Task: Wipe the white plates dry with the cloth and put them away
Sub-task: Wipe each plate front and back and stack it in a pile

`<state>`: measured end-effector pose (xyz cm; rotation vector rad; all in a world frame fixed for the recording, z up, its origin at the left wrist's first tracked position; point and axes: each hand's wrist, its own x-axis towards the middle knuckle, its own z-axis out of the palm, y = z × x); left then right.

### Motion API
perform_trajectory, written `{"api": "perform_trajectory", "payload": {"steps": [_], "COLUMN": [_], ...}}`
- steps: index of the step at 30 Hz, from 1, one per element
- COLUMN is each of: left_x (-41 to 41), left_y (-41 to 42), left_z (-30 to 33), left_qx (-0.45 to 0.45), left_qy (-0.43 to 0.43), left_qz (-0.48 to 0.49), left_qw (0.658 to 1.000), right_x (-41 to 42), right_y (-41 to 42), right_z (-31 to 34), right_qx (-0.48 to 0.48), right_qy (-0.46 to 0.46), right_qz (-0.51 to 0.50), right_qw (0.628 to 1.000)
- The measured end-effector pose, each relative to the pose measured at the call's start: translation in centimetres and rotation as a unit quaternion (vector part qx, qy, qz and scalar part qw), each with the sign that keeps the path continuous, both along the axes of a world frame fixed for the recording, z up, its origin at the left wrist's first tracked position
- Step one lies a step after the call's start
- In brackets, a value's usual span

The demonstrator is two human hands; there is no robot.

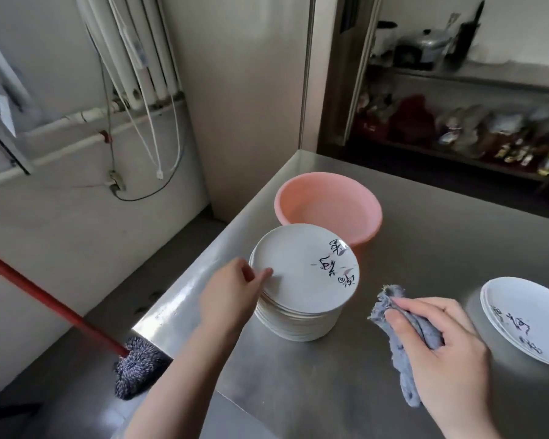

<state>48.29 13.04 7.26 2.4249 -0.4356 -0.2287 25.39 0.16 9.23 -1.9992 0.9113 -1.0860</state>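
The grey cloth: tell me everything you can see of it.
The grey cloth looks like a soft, fuzzy rag with frayed edges, blue-grey in colour. It is bunched up in the right hand, whose fingers curl round its middle. One ragged end sticks up past the fingertips and a longer tail hangs down below the hand, above the steel table. It touches no plate.

Right plate stack [530, 321] is running off the frame's right edge, shelf clutter [476, 131] is blurring beyond recognition, and the tilted top plate [301, 267] is hiding the pile [295, 324] beneath it.
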Motion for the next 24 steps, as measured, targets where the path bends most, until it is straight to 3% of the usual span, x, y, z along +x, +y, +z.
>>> {"api": "perform_trajectory", "payload": {"steps": [9,19,24], "left_x": [0.8,1.1,1.0], "left_y": [-0.6,-0.5,-0.6], "left_z": [0.2,1.1,2.1], "left_qx": [0.004,-0.087,-0.205], "left_qy": [0.027,0.112,0.152], "left_qz": [-0.008,-0.032,-0.012], "left_qw": [1.0,0.989,0.967], "right_x": [0.7,2.1,1.9], "right_y": [-0.1,-0.4,-1.2], "right_z": [1.0,1.2,1.3], "right_qx": [0.009,0.018,0.025], "right_qy": [0.01,-0.014,-0.018], "right_qz": [-0.041,-0.022,-0.023], "right_qw": [0.999,1.0,0.999]}}
